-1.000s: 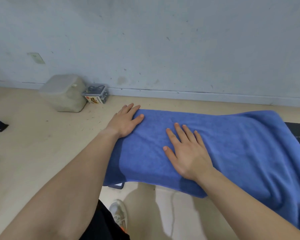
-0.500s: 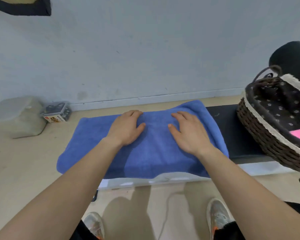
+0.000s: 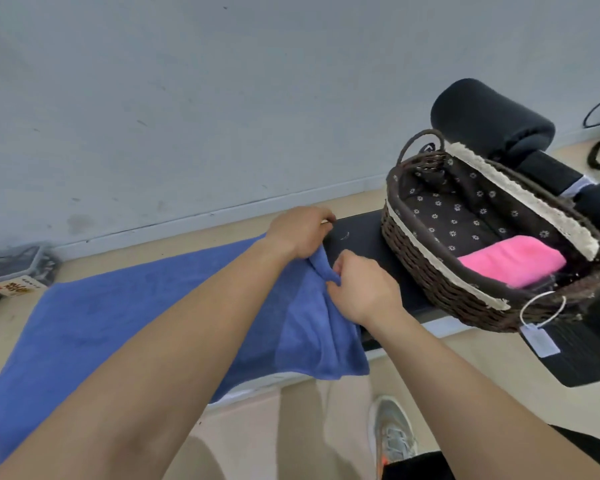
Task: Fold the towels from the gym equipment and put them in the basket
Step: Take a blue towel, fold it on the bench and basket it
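Head view: the left grip (image 3: 300,232) is clenched over the far right corner of the blue towel (image 3: 136,317). The right grip (image 3: 361,289) pinches a raised ridge of the same short edge, just beside it and nearer the person. Both grips therefore hold the towel's right end, and the cloth between them is bunched rather than taut.

From the grips, the towel's long axis runs leftward along the counter (image 3: 364,237), lying flat and covering it. Its near right corner droops over the counter's near edge. The left end spreads out of frame, and I cannot tell where the counter stops beneath it.

Judging by this, the fold would carry the held end leftward over the flat length, where the room is open.

To the right, a bare strip of counter separates the towel from the basket (image 3: 430,282), which stands on the counter's right end. It already holds a pink towel (image 3: 513,263), and the right grip is the nearer one to it.
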### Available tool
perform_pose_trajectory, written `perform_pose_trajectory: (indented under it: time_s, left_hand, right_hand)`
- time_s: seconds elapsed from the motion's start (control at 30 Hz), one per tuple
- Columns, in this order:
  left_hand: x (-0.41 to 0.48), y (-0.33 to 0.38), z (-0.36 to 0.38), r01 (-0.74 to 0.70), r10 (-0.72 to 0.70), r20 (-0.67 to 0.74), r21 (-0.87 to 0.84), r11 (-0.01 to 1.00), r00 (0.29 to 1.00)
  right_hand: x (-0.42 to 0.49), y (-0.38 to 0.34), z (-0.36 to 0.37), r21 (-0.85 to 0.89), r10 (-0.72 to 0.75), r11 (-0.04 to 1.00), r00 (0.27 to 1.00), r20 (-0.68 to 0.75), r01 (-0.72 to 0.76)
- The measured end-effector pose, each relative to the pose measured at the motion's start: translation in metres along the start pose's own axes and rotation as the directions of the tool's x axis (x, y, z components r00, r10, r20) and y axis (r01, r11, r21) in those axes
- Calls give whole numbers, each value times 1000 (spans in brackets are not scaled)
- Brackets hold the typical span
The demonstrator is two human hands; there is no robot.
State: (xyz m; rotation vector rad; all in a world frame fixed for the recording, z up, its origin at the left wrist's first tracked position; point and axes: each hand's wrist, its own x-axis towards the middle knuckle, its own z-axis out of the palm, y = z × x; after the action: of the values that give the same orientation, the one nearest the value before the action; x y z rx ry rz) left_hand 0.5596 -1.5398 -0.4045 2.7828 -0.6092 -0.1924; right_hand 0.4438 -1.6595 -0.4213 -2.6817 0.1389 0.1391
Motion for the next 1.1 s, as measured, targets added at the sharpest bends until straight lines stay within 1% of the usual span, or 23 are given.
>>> perform_pose_trajectory:
  time_s: [0.07, 0.17, 0.23, 0.3, 0.37, 0.43, 0.5, 0.57, 0.63, 0.73, 0.83, 0.93, 1.0, 1.03, 1.1]
  left_hand:
    - [-3, -9, 3, -42, 37, 66, 75, 996, 997]
    - [-22, -29, 3, -72, 68, 61, 75, 995, 996]
    - [-36, -42, 1, -87, 83, 60, 60, 994, 995]
    - [-46, -53, -4, -75, 72, 50, 56, 996, 996]
    - [-51, -60, -10, -46, 43, 43, 59, 997, 998]
    - [-54, -65, -17, -37, 32, 61, 81, 996, 998]
    - [-56, -68, -23, -25, 17, 75, 111, 993, 997]
    - [-57, -68, -29, 1, -6, 34, 134, 991, 999]
    - [-57, -66, -34, 32, -24, -56, 134, 990, 998]
    - [-49, -54, -40, 55, -27, -184, 149, 987, 983]
    - [-30, -35, -40, 68, -42, -275, 86, 994, 960]
    - [-7, -14, -33, 99, -83, -358, 24, 995, 930]
    - [6, -3, -23, 107, -128, -372, -77, 991, 919]
    - [9, 1, -17, 98, -140, -353, -134, 986, 925]
    - [8, 6, -2, 79, -136, -289, -202, 976, 948]
  right_hand:
    - [1, -2, -1, 31, -13, 999, 999, -40, 14]
    - [3, 0, -4, 31, 31, 999, 997, -73, -29]
    - [4, 3, -6, 38, 61, 998, 997, -56, -59]
    - [4, 5, -7, 62, 65, 996, 998, 0, -65]
    - [3, 8, -7, 100, 42, 994, 997, 66, -48]
    - [2, 13, -8, 180, -8, 984, 993, 115, -12]
    - [-1, 19, -11, 274, -79, 961, 988, 133, 40]
    - [-5, 24, -14, 335, -123, 940, 983, 136, 71]
    - [-8, 31, -16, 359, -126, 930, 987, 102, 81]
    - [-11, 40, -16, 317, -97, 945, 995, 37, 80]
    - [-13, 46, -20, 275, -68, 958, 996, -65, 83]
    - [-10, 48, -26, 288, -30, 954, 985, -169, 78]
    - [-8, 48, -27, 302, -9, 950, 978, -210, 74]
    - [-8, 47, -26, 278, -12, 958, 976, -219, 74]
    - [-10, 44, -20, 152, -37, 986, 974, -223, 72]
